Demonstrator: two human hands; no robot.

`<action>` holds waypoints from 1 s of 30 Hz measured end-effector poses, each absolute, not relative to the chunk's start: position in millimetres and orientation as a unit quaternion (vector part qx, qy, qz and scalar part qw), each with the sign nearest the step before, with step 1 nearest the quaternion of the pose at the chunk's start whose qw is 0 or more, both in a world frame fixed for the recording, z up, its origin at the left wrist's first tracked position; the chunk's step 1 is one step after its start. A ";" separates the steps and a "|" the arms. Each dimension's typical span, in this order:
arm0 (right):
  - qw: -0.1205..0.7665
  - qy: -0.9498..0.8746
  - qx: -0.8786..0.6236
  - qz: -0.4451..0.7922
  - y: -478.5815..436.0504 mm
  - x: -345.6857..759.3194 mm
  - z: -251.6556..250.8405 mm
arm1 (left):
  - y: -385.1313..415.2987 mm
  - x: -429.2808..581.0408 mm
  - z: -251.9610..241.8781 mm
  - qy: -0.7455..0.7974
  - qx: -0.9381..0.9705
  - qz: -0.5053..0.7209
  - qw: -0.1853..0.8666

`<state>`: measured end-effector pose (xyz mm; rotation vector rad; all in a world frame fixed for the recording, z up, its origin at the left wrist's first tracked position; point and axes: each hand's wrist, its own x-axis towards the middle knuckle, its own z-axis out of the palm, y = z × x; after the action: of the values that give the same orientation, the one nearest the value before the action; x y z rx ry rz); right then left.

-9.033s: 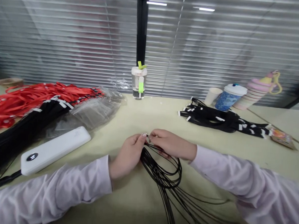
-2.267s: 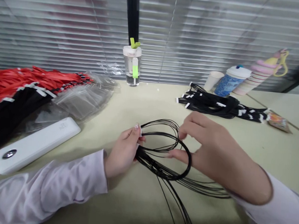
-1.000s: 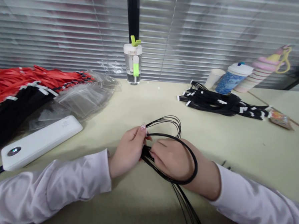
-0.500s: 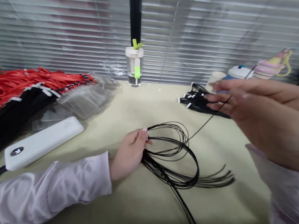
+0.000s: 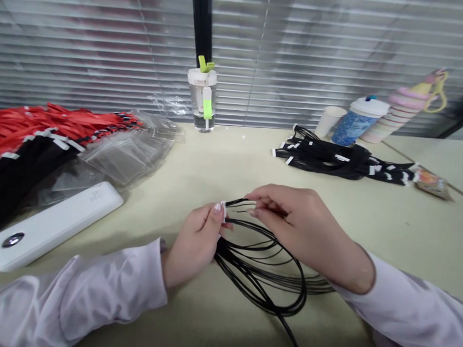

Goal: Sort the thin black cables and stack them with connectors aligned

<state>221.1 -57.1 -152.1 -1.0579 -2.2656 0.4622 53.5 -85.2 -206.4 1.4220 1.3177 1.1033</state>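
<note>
Taking the clear bottle (image 5: pixel 201 100) as our landmark, the coiled black cords (image 5: pixel 231 254) lie on our side of it, looping over the table (image 5: pixel 224 163) and a little to its right. Our left hand (image 5: pixel 194 244), nearly straight in front of the bottle, pinches their white tag (image 5: pixel 224 212) between thumb and fingers; that hold seems to gather the strands at one point while the loops fan out freely. Our right hand (image 5: pixel 312 229), to the right of the bottle, has thumb and forefinger curled close at the thin strands beside the tag, likely because they separate most easily there. We cannot tell whether those fingertips actually grip a strand.

Left of the bottle and nearer us sits a white power bank (image 5: pixel 58 226), with plastic bags (image 5: pixel 127 155) and red ribbons (image 5: pixel 43 127) beyond it. Right of the bottle lies a tagged black pile (image 5: pixel 344 164), with a paper cup (image 5: pixel 329 120) and a blue cup (image 5: pixel 357 123) behind it, perhaps set back to leave working room.
</note>
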 end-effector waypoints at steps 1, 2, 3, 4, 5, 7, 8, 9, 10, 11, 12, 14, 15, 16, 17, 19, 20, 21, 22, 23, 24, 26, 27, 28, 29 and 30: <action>0.305 -0.843 -0.404 0.181 -57.6 219.6 -153.6 | -85.7 53.3 -206.3 0.528 0.579 0.440 0.440; 0.309 -0.838 -0.408 0.189 -57.9 218.3 -154.8 | -86.1 53.1 -206.2 0.525 0.586 0.436 0.438; 0.310 -0.836 -0.409 0.197 -58.2 217.2 -155.7 | -86.5 53.0 -206.2 0.521 0.592 0.433 0.436; 0.307 -0.835 -0.408 0.205 -58.3 216.5 -156.3 | -86.8 53.0 -206.2 0.519 0.597 0.432 0.433; 0.304 -0.835 -0.407 0.212 -58.2 216.1 -156.5 | -87.0 53.0 -206.2 0.518 0.600 0.431 0.432; 0.298 -0.835 -0.404 0.225 -58.0 216.3 -155.9 | -87.1 53.2 -206.4 0.515 0.599 0.434 0.433; 0.295 -0.835 -0.402 0.231 -57.7 216.8 -155.3 | -87.0 53.4 -206.4 0.514 0.597 0.435 0.435; 0.292 -0.836 -0.400 0.237 -57.5 217.3 -154.5 | -86.9 53.5 -206.4 0.514 0.596 0.435 0.437; 0.289 -0.836 -0.398 0.242 -57.3 217.8 -153.6 | -86.8 53.7 -206.3 0.514 0.596 0.435 0.438; 0.286 -0.838 -0.395 0.246 -57.1 218.3 -152.8 | -86.7 53.8 -206.3 0.513 0.596 0.434 0.439; 0.282 -0.839 -0.392 0.250 -56.9 218.7 -152.1 | -86.6 53.8 -206.3 0.512 0.597 0.434 0.440; 0.273 -0.841 -0.389 0.260 -56.4 219.2 -151.1 | -86.6 53.7 -206.4 0.508 0.600 0.431 0.443; 0.268 -0.840 -0.389 0.266 -56.1 219.4 -150.7 | -86.6 53.5 -206.6 0.507 0.601 0.429 0.445; 0.264 -0.839 -0.390 0.273 -55.8 219.5 -150.6 | -86.6 53.4 -206.8 0.506 0.602 0.428 0.446; 0.260 -0.838 -0.390 0.279 -55.5 219.6 -150.5 | -86.7 53.2 -207.1 0.505 0.602 0.427 0.447; 0.255 -0.837 -0.390 0.289 -54.9 219.7 -150.7 | -86.9 53.1 -207.8 0.504 0.605 0.426 0.446; 0.253 -0.836 -0.390 0.293 -54.6 219.8 -151.0 | -87.0 53.0 -208.1 0.503 0.607 0.426 0.444; 0.253 -0.833 -0.391 0.297 -54.3 219.9 -151.4 | -87.2 53.0 -208.4 0.502 0.609 0.426 0.442; 0.254 -0.830 -0.392 0.303 -53.9 220.0 -151.8 | -87.4 53.0 -208.6 0.502 0.610 0.426 0.441; 0.255 -0.826 -0.393 0.314 -53.6 220.1 -152.2 | -87.5 53.0 -208.7 0.502 0.611 0.425 0.440; 0.257 -0.820 -0.391 0.329 -53.2 220.3 -152.6 | -87.7 53.0 -208.6 0.501 0.612 0.425 0.441; 0.256 -0.811 -0.385 0.359 -52.2 220.5 -153.2 | -87.9 53.1 -208.1 0.498 0.615 0.423 0.441; 0.254 -0.808 -0.383 0.369 -51.6 220.7 -153.4 | -88.0 53.1 -207.7 0.496 0.616 0.422 0.442; 0.250 -0.807 -0.382 0.375 -51.0 220.9 -153.5 | -88.0 53.3 -207.3 0.494 0.618 0.422 0.443; 0.245 -0.807 -0.383 0.377 -50.4 221.1 -153.5 | -88.1 53.4 -206.8 0.492 0.620 0.421 0.443; 0.241 -0.807 -0.384 0.377 -49.8 221.3 -153.5 | -88.1 53.6 -206.3 0.491 0.621 0.422 0.443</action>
<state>221.3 -49.8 -153.5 -1.0513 -2.2085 1.0314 53.6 -88.1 -206.3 1.5396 1.2182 1.0462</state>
